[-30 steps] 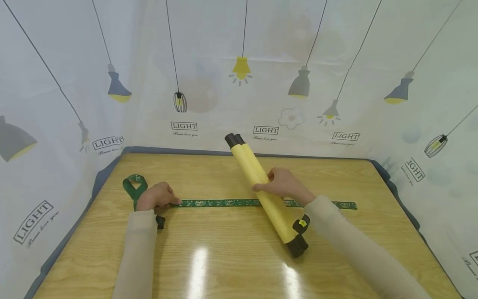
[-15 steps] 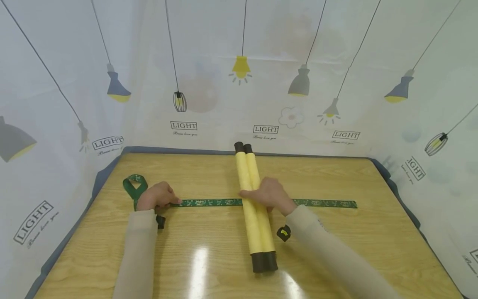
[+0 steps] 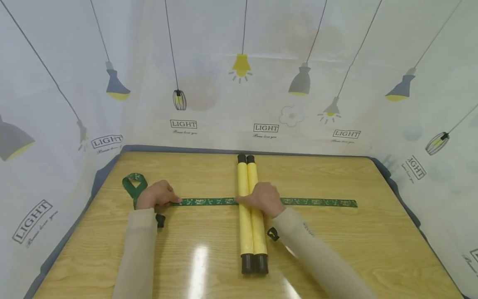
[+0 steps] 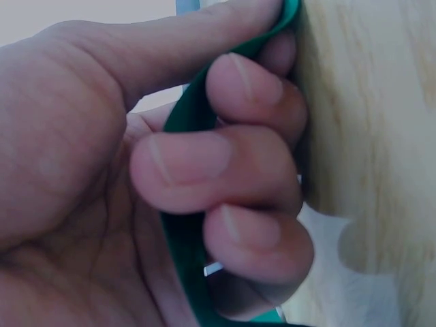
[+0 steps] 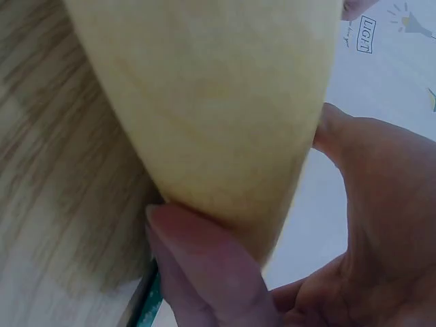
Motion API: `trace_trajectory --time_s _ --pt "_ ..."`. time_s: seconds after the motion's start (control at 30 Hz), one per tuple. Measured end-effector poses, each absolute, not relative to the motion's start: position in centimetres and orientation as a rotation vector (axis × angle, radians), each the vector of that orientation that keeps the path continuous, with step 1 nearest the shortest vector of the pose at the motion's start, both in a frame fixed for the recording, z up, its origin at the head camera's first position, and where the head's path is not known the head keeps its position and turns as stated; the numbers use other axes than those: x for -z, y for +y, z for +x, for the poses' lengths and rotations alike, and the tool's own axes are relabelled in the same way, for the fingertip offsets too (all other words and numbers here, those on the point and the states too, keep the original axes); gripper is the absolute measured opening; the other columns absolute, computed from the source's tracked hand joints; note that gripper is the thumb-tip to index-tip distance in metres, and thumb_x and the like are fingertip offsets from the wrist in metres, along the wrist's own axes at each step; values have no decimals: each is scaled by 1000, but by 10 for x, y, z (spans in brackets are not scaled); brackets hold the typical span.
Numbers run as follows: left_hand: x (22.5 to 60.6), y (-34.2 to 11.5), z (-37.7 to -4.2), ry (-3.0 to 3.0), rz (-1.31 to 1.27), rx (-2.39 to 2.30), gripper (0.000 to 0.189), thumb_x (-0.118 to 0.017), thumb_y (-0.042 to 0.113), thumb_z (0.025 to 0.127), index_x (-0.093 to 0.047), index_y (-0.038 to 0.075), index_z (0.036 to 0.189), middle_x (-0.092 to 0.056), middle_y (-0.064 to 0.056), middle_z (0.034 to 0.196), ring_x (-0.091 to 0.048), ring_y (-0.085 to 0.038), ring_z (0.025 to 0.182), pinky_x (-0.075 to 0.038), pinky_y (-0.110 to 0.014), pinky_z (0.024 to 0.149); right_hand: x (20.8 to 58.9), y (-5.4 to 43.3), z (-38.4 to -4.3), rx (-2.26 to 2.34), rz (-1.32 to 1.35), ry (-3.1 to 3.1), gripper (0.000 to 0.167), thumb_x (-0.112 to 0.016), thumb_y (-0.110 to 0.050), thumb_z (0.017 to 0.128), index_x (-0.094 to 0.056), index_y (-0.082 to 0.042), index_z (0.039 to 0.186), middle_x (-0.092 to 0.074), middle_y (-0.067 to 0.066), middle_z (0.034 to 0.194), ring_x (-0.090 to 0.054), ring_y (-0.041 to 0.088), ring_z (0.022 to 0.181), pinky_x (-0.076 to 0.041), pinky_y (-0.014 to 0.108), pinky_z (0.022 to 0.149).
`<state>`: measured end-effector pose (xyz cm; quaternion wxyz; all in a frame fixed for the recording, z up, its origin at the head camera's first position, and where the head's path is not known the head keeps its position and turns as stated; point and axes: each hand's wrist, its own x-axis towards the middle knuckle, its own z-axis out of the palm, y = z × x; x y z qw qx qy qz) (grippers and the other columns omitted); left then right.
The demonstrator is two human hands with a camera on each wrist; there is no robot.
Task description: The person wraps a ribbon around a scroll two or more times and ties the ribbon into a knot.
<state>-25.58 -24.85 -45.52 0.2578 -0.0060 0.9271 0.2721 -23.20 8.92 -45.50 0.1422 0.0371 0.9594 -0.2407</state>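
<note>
A yellow scroll (image 3: 245,232), rolled into two side-by-side rolls with black ends, stands crosswise over a green patterned ribbon (image 3: 209,202). My right hand (image 3: 263,198) grips it near the middle, thumb on the left side and fingers round the right. In the right wrist view the fingertips press against the yellow roll (image 5: 218,88). Whether the scroll fully touches the table, I cannot tell. My left hand (image 3: 158,194) pinches the ribbon near its left part. The left wrist view shows curled fingers with the green ribbon (image 4: 187,259) running through the palm.
The wooden table (image 3: 336,249) has a blue-grey edge and a white backdrop (image 3: 209,62) with printed lamps around it. At the far left the ribbon's end forms a loop (image 3: 134,182). Small black cameras (image 3: 273,234) sit at the wrists.
The scroll has come down and left in my right hand. It has turned from slanted to nearly straight away from me, across the ribbon. My left hand has stayed in place.
</note>
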Motion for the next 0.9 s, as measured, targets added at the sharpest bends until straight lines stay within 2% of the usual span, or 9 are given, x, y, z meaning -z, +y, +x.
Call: trace_trajectory --time_s 0.1,0.37,0.63,0.8,0.9 --pt "455 -248 -256 2514 -17 -746 42 -73 30 95 -54 15 61 -43 6 50 -34 -7 45 -34 -23 48 457 87 -232 661 104 2781 59 -78 -66 75 -61 -10 72 -62 5 71 -61 17 58 -48 27 48" --pt "455 -249 -256 2507 -46 -756 38 -74 30 95 -58 14 65 -45 5 52 -35 -7 47 -34 -23 49 460 84 -231 630 119 2792 67 -78 -71 73 -62 -7 79 -62 7 74 -61 18 60 -49 28 48" --pt "455 -249 -255 2506 -42 -753 40 -73 31 96 -57 14 63 -46 5 52 -35 -7 46 -34 -24 49 456 84 -229 607 108 2782 72 -76 -76 73 -61 -6 78 -61 7 73 -61 18 58 -49 28 48" --pt "456 -249 -255 2510 -34 -744 43 -73 31 96 -53 16 61 -46 5 52 -35 -7 46 -34 -23 48 453 92 -231 525 23 2808 72 -67 -80 79 -59 -9 74 -54 4 69 -55 18 59 -45 29 50" --pt "455 -248 -255 2515 -34 -738 44 -73 31 96 -52 17 60 -45 5 51 -36 -7 46 -34 -23 48 446 103 -235 504 -39 2809 72 -60 -79 86 -62 -6 83 -54 5 72 -53 18 61 -42 31 53"
